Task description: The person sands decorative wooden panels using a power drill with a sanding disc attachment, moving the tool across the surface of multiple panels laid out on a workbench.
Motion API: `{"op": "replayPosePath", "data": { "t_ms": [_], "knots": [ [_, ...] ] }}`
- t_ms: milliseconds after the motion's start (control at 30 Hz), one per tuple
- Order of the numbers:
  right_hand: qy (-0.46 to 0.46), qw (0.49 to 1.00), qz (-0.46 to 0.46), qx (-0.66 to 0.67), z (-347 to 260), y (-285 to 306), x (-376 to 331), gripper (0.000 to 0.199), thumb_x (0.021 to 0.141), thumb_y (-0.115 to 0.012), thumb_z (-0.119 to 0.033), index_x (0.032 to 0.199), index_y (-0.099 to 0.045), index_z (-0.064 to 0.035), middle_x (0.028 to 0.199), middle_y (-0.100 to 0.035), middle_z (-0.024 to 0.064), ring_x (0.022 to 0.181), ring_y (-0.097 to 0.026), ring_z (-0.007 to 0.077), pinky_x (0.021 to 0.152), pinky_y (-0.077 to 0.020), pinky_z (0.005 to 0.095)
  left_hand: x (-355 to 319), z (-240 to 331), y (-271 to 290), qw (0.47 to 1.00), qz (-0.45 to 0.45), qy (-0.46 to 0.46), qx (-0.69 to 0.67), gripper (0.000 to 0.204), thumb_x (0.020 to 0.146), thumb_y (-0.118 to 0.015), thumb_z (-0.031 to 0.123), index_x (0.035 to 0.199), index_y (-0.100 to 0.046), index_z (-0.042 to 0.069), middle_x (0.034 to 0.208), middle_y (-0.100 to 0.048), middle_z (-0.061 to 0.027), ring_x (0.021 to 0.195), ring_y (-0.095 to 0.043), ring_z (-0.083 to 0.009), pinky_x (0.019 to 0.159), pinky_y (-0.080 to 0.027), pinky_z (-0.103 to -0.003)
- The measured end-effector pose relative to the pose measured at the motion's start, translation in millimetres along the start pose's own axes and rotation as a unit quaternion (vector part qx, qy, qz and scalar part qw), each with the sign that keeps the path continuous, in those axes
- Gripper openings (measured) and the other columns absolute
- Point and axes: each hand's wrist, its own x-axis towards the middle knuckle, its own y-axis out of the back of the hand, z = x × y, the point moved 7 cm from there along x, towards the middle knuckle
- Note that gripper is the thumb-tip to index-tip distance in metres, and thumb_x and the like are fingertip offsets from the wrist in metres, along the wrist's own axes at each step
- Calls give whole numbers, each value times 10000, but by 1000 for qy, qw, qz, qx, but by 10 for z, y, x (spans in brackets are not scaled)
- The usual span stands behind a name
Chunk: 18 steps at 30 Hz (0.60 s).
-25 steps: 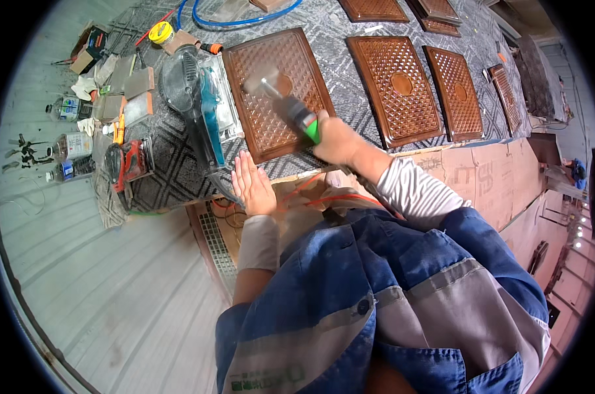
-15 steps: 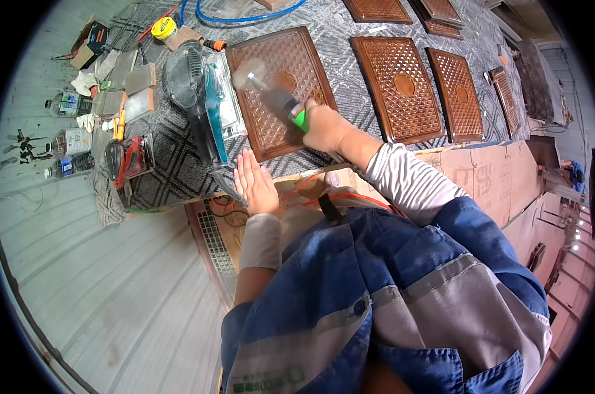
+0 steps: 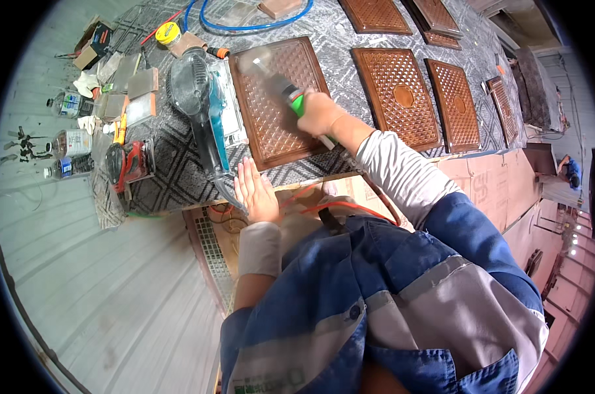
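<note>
My right hand (image 3: 318, 113) grips a power tool with a green and grey body (image 3: 285, 87); its blurred round head (image 3: 253, 60) rests on a brown carved wooden panel (image 3: 271, 125) that lies on the patterned bench cover. My left hand (image 3: 255, 192) lies flat, fingers together, on the near edge of the bench, just below the panel's lower left corner. An orange cable (image 3: 330, 207) runs from the bench edge toward my body.
A large teal and black belt sander (image 3: 202, 98) lies left of the panel. A red power tool (image 3: 130, 164), sanding blocks, a yellow tape measure (image 3: 167, 33) and plastic bottles (image 3: 67, 141) crowd the left end. More carved panels (image 3: 399, 95) lie to the right; a blue hose (image 3: 245, 25) loops behind.
My right hand has pushed the power tool up and left across the panel, from its lower right part toward its upper left. My left hand has stayed flat at the bench edge.
</note>
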Motion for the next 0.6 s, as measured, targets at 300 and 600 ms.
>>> {"op": "replayPosePath", "data": {
  "t_ms": [300,600],
  "knots": [
    [5,1000,-1,-15,-299,-58,302,522,791,-634,-148,1213,-491,123,1116,-672,302,1081,-671,391,944,-531,412,3,-30,-22,1000,8,11,8,537,1010,-424,174,1527,-357,48,1598,-353,-73,1487,-298,-230,1224,-178,-423],
    [24,997,39,-61,-269,63,454,539,778,-633,-149,1218,-479,121,1077,-673,317,1057,-670,421,914,-539,421,56,67,44,998,0,52,-39,742,960,-534,524,1542,-356,99,1592,-357,-79,1485,-278,-256,1216,-134,-460]
  ]
}}
